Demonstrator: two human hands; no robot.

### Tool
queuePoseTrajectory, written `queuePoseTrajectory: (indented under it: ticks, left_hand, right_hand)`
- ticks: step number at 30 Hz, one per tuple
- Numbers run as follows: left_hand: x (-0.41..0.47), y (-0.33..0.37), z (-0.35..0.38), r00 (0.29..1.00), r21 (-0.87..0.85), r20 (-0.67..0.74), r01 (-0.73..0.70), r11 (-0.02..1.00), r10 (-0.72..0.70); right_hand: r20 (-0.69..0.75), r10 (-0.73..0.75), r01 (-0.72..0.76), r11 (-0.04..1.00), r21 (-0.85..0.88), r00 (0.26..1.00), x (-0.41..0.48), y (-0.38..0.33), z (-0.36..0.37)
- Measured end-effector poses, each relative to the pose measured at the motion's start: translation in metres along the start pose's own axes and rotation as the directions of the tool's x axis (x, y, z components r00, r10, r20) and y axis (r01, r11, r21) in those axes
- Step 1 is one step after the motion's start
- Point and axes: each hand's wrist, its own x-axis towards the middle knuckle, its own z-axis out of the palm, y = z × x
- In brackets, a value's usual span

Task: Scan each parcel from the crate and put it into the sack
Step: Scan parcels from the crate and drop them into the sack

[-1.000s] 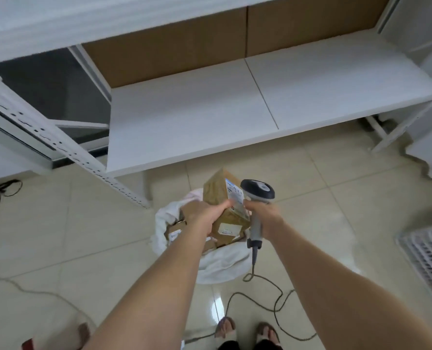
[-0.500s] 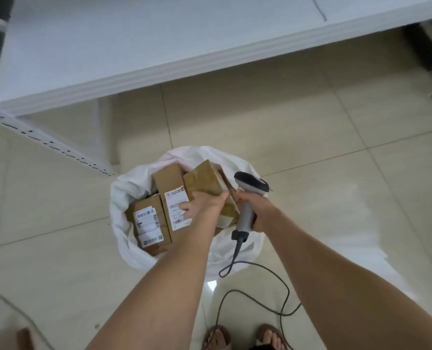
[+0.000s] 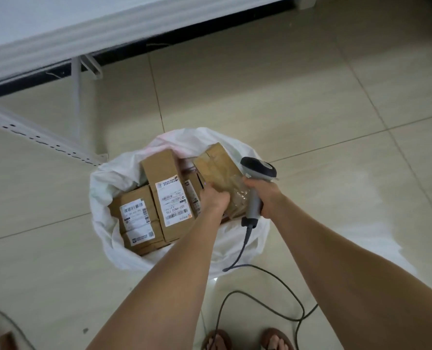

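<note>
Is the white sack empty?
No, several brown parcels with white labels lie inside the sack.

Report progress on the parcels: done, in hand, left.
Done: several labelled boxes lie in the white sack. In hand: left hand grips a brown parcel at the sack's mouth; right hand holds the scanner. Left: release this parcel; the crate is out of view, so the remainder is unknown.

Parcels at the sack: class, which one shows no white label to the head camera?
The tape-covered parcel gripped by the left hand, beside the scanner. Its visible faces are plain brown; the other parcels show white barcode labels.
</note>
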Motion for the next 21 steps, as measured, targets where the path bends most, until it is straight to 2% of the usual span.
queuePoseTrajectory:
  ticks: [4,10,13,18,21]
  left_hand:
    - [-0.01,-0.005,-0.009,0.989,0.135,0.144,-0.029,0.99,0.009]
    - [-0.069,0.045,-0.041,0.993,0.221,0.103,-0.082,0.972,0.061]
    - [-0.113,0.08,-0.066,0.989,0.318,0.098,-0.137,0.938,0.111]
    - [-0.213,0.151,-0.091,0.957,0.444,0.143,-0.29,0.848,0.252]
    - [-0.279,0.195,-0.092,0.931,0.445,0.18,-0.365,0.818,0.318]
  right_hand:
    - [-0.047,-0.004,0.003,1.0,-0.009,0.999,-0.014,0.002,-0.007]
    - [-0.047,-0.085,0.086,0.996,0.024,0.995,-0.086,-0.016,-0.013]
    - [-0.019,-0.09,0.092,0.989,0.112,0.996,-0.142,-0.037,-0.02]
    - [-0.039,-0.13,0.135,0.979,0.156,0.991,-0.254,-0.08,-0.046]
    - [-0.069,-0.164,0.174,0.965,0.196,0.984,-0.323,-0.106,-0.071]
